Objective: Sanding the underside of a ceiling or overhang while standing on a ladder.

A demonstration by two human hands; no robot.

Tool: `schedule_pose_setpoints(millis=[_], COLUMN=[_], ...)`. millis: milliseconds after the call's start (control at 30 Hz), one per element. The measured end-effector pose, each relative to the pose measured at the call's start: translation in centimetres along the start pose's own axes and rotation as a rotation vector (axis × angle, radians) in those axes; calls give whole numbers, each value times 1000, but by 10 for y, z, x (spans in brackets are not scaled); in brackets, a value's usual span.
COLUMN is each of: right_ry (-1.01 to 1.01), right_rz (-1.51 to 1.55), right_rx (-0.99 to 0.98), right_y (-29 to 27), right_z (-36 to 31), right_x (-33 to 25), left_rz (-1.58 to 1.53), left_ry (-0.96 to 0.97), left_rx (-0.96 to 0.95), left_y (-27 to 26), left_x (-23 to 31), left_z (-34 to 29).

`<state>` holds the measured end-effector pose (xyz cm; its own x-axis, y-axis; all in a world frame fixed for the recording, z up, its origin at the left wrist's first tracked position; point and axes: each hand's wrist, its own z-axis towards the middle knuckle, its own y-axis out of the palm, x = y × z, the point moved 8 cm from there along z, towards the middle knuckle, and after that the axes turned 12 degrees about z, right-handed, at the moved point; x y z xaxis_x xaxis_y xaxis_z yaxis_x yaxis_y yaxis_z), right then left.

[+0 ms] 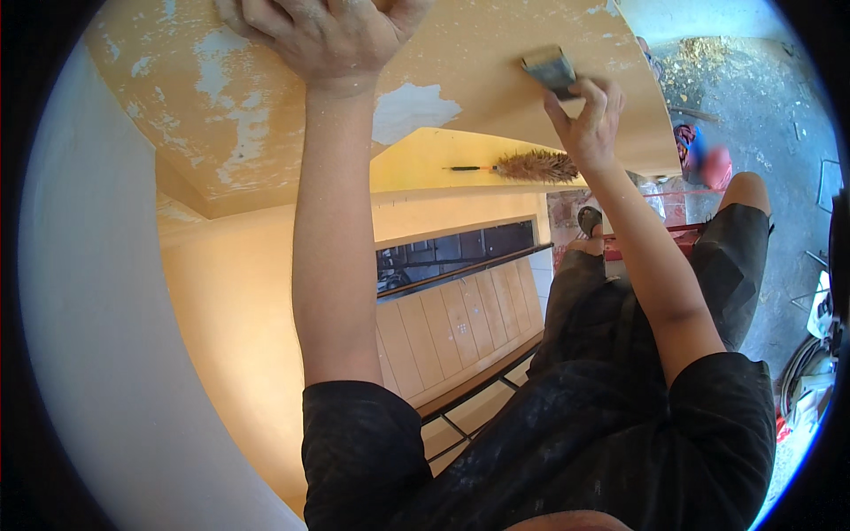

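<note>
A yellow-tan wall surface [496, 111] with peeled pale patches spans the top of the head view. My left hand [323, 35] rests against it at the upper edge, fingers apart and holding nothing I can see; the fingertips are partly cut off by the frame. Farther right, my right hand [591, 128] pinches a flat, grey, rectangular scraper [551, 71] between thumb and fingers, its broad end against the wall. Any handle is hidden by the hand. Below the scraper, a brown feather duster [536, 165] lies on a yellow ledge [407, 168].
A wooden bench-like panel [460, 327] with a dark frame stands below the ledge. At right, the grey floor [761, 115] holds scattered flakes and a pink bag-like thing [715, 166]. Coiled cable [801, 367] lies at the right rim. A pale wall [97, 292] curves along the left.
</note>
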<state>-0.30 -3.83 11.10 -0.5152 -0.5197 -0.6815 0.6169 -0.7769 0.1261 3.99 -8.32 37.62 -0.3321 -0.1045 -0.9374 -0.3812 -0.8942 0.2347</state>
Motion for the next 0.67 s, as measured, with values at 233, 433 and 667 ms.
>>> schedule_pose_setpoints(millis=[233, 433, 667], right_ry=[56, 116, 7], right_rz=[46, -48, 52], right_rx=[-34, -134, -88], right_y=[11, 3, 15], right_z=[5, -34, 10], right_x=[-7, 30, -10], left_rz=[-18, 21, 30], left_ry=[36, 21, 54], left_rx=[2, -38, 2], left_y=[1, -2, 5], left_x=[-4, 4, -6], left_z=[-2, 4, -3])
